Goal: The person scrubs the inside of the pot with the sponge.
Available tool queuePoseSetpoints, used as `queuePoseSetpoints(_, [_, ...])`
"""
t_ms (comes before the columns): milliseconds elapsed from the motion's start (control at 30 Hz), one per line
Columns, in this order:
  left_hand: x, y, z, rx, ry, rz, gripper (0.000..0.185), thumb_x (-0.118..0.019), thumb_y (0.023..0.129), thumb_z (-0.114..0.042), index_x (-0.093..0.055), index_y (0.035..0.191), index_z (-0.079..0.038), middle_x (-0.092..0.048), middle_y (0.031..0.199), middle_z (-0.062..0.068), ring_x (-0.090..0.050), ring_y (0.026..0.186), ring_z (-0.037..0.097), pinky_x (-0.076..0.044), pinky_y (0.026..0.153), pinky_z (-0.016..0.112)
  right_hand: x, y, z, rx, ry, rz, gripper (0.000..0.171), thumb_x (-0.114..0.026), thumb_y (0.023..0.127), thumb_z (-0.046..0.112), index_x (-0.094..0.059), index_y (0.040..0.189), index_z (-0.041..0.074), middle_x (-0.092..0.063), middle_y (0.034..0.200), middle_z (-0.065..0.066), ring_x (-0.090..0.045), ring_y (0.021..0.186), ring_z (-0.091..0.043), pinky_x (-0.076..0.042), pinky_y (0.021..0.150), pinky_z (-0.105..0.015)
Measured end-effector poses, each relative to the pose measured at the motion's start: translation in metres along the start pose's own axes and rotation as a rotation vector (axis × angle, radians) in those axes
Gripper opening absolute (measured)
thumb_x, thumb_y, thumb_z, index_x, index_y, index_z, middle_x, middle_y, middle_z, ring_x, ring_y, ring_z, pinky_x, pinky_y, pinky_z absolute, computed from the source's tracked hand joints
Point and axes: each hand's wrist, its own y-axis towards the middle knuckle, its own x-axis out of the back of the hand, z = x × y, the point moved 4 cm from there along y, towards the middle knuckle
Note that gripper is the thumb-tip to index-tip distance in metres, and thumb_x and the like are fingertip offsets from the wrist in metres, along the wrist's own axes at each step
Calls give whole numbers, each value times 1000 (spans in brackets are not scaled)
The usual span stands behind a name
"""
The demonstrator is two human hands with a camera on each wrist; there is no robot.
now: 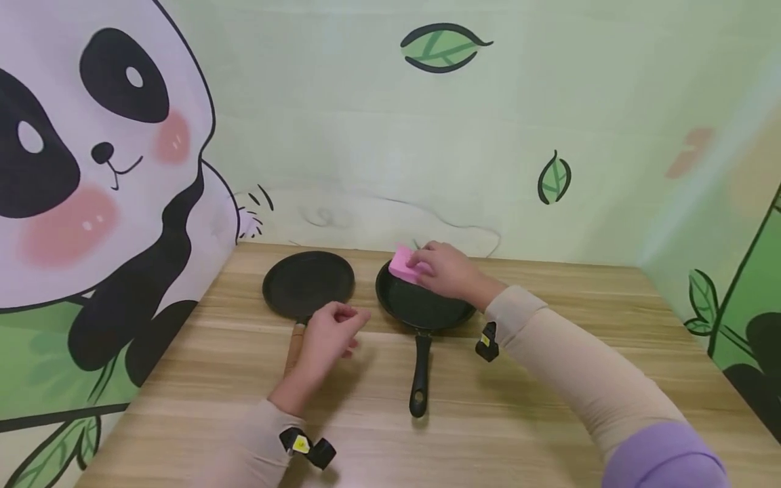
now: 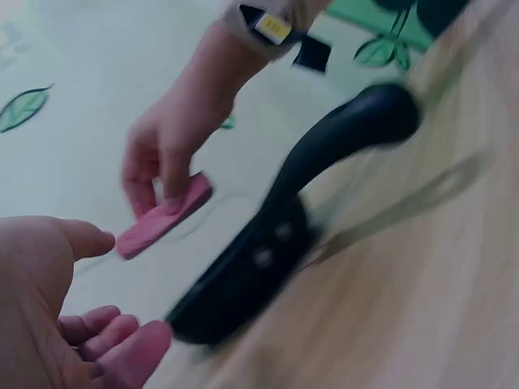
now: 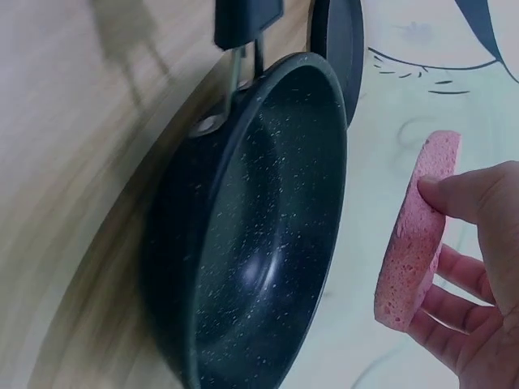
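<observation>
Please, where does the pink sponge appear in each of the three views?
Head: sponge just above centre, held by the right hand over the far rim of the black-handled pan.
Left wrist: sponge left of centre, pinched edge-on.
Right wrist: sponge at the right, held upright.
Shared landmark: that pan.

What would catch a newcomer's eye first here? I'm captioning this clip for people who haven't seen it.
The pink sponge, pinched in the right hand over the far rim of the black frying pan mid-table. Left of it lies a flat dark pan with a wooden handle, the left hand hovering nearby, holding nothing. A cartoon panda fills the left wall.
</observation>
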Motion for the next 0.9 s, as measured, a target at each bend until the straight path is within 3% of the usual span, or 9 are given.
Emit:
queuePoseSetpoints(167, [-49, -13, 10, 163, -312, 239, 50, -72, 92, -37, -60, 119, 4, -64, 108, 20, -71, 76, 27, -61, 59, 42, -5, -18, -7, 6, 11, 37, 29, -69, 95, 22, -69, 123, 14, -63, 124, -12, -60, 115, -31, -48, 102, -48])
queuePoseSetpoints(333, [-83, -27, 10, 223, -466, 417, 56, -70, 95, -33, -53, 131, 6, -65, 111, 20, -71, 82, 24, -61, 66, 45, -11, -38, -10, 36, 39, 72, 28, -70, 93, 22, -70, 121, 17, -64, 119, -10, -61, 107, -27, -50, 97, -47])
queuePoseSetpoints(467, [-96, -34, 12, 255, -504, 533, 53, -67, 98, -30, -53, 134, 6, -69, 107, 18, -72, 84, 25, -61, 66, 42, -17, -51, -7, 68, 86, 123, 26, -70, 93, 21, -71, 119, 17, -64, 118, -8, -59, 104, -25, -50, 96, -47])
queuePoseSetpoints(633, [-107, -40, 21, 222, -567, 676, 38, -60, 101, -21, -55, 127, 7, -73, 106, 15, -75, 88, 28, -60, 64, 37, -28, -58, 0, 129, 99, 137, 25, -70, 92, 21, -72, 117, 18, -63, 116, -4, -58, 104, -22, -49, 97, -43])
queuePoseSetpoints(767, [-109, -41, 22, 184, -606, 710, 36, -58, 101, -16, -52, 126, 9, -74, 100, 9, -75, 82, 23, -60, 62, 34, -37, -53, 7, 198, 76, 116, 23, -70, 92, 21, -73, 115, 17, -64, 115, -5, -59, 105, -22, -49, 97, -41])
queuePoseSetpoints(900, [-111, -41, 21, 160, -631, 726, 39, -58, 102, -15, -50, 129, 12, -72, 97, 7, -74, 80, 22, -61, 63, 36, -43, -39, 16, 206, 31, 88, 22, -71, 94, 22, -74, 115, 17, -64, 116, -6, -60, 105, -22, -50, 96, -39])
